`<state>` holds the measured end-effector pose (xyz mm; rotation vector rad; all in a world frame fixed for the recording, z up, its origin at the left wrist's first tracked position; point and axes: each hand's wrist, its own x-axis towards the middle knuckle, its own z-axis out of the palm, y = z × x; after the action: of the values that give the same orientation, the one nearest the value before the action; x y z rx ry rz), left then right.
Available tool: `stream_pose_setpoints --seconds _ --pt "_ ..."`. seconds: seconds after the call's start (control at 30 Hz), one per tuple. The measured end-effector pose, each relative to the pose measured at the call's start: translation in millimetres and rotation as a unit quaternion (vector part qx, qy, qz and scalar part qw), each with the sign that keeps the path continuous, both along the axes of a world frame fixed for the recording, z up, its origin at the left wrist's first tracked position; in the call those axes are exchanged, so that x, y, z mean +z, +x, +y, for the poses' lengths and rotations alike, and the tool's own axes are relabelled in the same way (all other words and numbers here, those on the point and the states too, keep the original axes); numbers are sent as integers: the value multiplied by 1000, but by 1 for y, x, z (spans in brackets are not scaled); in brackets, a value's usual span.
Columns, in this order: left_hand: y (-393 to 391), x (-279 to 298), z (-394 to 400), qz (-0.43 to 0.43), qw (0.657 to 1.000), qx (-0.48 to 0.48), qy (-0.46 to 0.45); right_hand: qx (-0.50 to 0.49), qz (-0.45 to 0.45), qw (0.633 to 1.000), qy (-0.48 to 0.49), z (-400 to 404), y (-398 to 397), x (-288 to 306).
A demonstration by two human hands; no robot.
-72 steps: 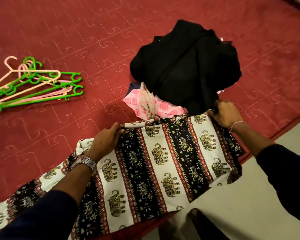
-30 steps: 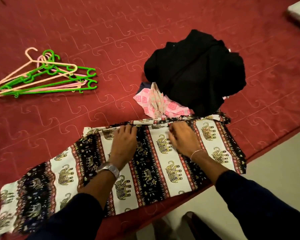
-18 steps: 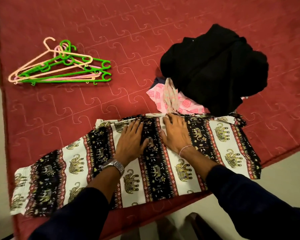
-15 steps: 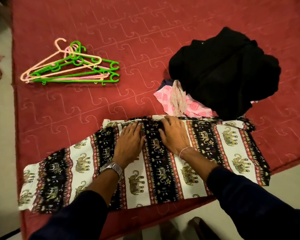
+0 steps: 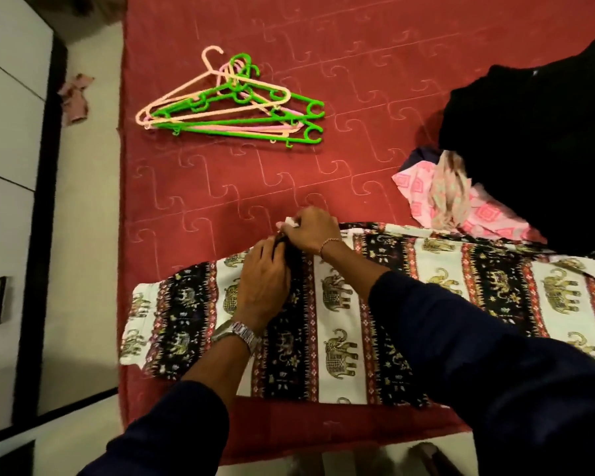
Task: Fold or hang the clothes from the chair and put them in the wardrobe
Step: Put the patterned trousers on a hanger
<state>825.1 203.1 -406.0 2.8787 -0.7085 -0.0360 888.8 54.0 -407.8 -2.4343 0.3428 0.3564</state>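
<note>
**Clerk:** Head view, item one. What was under your hands?

**Me:** Elephant-print trousers [image 5: 375, 314], spread flat along the near edge of the bed [image 5: 220, 187]. My left hand [image 5: 265, 286] lay on the cloth with its fingers curled down at the far edge. My right hand [image 5: 310, 230] pinched that same edge just beside it, a small white tag showing at the fingertips. Both hands were closed on the trousers, touching each other.

**Clerk:** Item two, remaining clothes?

**Me:** One heap to the right: a black garment [image 5: 536, 146] on top, a pink patterned piece [image 5: 440, 197] poking out beneath it, and a sliver of dark blue cloth behind that. The heap touched the trousers' far edge. None of it folded.

**Clerk:** Item three, hangers?

**Me:** A bundle of green and pink hangers [image 5: 234, 108], well apart from the trousers, nothing hung on them.

**Clerk:** Wardrobe?

**Me:** Pale panels with a dark handle [image 5: 11, 201] at the left, likely the wardrobe, doors shut. A pinkish scrap [image 5: 74, 97] lay on the floor beside it.

**Clerk:** Progress entry?

**Me:** Early, by my reckoning. The trousers were laid out with no visible cross-fold; the heap, the hanging and every trip to the wardrobe were left.
</note>
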Motion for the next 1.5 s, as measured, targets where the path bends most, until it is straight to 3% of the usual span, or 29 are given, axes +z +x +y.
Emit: stream_pose_setpoints --seconds 0.13,0.3,0.63,0.8,0.9,1.23,1.5 --pt "1 -8 29 42 998 11 41 -73 17 991 107 8 25 -2" --pt "3 -22 62 93 992 13 80 -128 1 989 80 9 44 -12" --pt "6 -26 78 98 991 7 90 63 -67 991 -96 18 16 -11" --pt "-2 -20 50 83 995 -40 36 69 -154 978 -126 4 -37 -6" --pt "-8 -17 29 70 995 -74 15 56 -161 974 -153 -22 -81 -7" --pt "-46 2 -102 69 977 -201 22 -97 -99 962 -234 -172 -234 5" --pt "-100 12 -222 95 945 -313 27 -370 16 905 -207 -298 -311 2"
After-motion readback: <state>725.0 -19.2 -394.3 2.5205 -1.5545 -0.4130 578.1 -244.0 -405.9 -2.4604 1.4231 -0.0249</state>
